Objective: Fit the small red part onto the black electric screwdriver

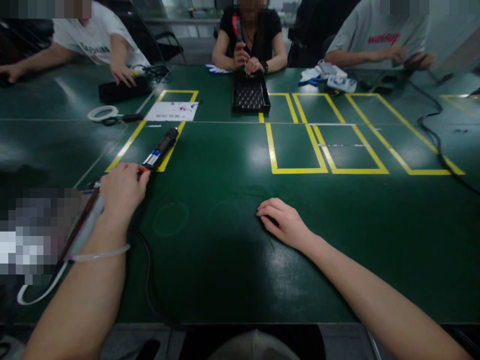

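At the left of the table, my left hand [123, 189] lies over the rear end of a black electric screwdriver [161, 149] with a blue and white label. Its fingers curl around the tool, whose tip points away to the upper right. A dark cable [148, 270] runs along the table beside my left forearm. My right hand [281, 220] rests on the green tabletop [225, 260] right of the middle, fingers together and slightly bent, with nothing visible in them. The palm's underside is hidden.
Across the table a person holds a red-and-black tool [237, 27] behind a black tray [250, 100]. Two other people sit at either side. A white paper [172, 111], a white ring [103, 113], a black case [123, 90] and a phone [342, 83] lie beyond yellow tape outlines [300, 171].
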{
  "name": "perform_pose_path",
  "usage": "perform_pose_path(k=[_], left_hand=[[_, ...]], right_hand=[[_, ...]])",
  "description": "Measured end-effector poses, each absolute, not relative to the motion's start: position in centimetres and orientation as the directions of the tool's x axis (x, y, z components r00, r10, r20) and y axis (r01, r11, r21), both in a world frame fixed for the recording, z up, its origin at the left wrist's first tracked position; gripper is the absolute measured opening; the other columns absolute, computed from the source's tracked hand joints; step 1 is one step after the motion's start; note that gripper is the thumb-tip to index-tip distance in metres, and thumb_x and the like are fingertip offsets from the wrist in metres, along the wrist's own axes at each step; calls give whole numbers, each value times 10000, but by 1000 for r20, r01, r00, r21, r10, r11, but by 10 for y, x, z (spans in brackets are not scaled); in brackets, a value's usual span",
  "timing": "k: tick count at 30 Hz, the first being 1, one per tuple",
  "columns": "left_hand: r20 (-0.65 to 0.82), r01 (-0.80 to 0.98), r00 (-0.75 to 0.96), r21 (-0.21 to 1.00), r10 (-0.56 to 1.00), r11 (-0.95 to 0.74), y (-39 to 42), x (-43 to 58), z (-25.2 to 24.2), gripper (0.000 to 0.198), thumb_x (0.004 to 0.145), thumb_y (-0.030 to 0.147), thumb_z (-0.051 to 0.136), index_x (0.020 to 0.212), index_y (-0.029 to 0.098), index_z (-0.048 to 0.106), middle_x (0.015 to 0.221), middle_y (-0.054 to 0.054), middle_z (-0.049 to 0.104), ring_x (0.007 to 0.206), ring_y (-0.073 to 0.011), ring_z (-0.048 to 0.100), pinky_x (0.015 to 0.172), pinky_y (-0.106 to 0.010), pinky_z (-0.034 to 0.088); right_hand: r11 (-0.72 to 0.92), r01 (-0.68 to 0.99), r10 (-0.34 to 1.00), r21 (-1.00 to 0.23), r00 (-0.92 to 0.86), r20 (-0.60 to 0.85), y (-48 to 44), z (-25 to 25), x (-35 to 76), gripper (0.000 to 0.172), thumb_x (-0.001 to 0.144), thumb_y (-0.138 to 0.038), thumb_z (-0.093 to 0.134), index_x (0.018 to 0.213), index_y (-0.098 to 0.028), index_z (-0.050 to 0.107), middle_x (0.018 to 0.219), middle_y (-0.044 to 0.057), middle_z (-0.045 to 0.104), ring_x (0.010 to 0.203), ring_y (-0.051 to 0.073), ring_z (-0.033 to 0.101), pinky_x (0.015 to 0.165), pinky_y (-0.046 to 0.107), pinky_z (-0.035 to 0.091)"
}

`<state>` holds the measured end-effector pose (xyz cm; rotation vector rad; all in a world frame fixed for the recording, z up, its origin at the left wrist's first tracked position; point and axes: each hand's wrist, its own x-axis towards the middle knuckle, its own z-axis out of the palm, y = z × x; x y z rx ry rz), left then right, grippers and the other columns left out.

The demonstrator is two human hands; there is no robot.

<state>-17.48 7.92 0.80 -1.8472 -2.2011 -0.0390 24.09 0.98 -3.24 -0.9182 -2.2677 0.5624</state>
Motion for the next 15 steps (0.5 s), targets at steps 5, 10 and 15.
perform_pose_path(k=[5, 10, 15], left_hand=[[145, 815, -183, 576, 972, 67, 69, -127, 18, 386, 969, 383, 456, 1205, 92, 546, 1082, -118, 674, 946, -204, 638, 923, -394, 481], [-178, 414, 281, 909, 943, 48, 36, -55, 24, 377, 911, 428, 596, 1155, 142, 622, 1105, -99, 698, 933, -186, 674, 872, -343, 540], [-173, 423, 463, 905, 869, -45, 10, -23, 21, 325, 877, 388, 665, 1121, 175, 637, 1029, -53, 716, 910, -165, 674, 831, -299, 533]], right_hand=[[546, 413, 794, -728, -533, 293, 14, -32, 239, 144, 930, -137, 529, 978, -191, 653, 932, 56, 658, 849, 166, 616, 752, 290, 499], [249, 245, 864, -937, -492, 101, 13, -30, 234, 112, 914, -189, 575, 986, -166, 657, 807, 17, 685, 666, 112, 585, 617, 230, 441], [100, 85, 815, -991, -579, 32, 2, -26, 224, 186, 910, -267, 610, 1059, -156, 614, 876, 43, 706, 728, 123, 605, 657, 249, 463]])
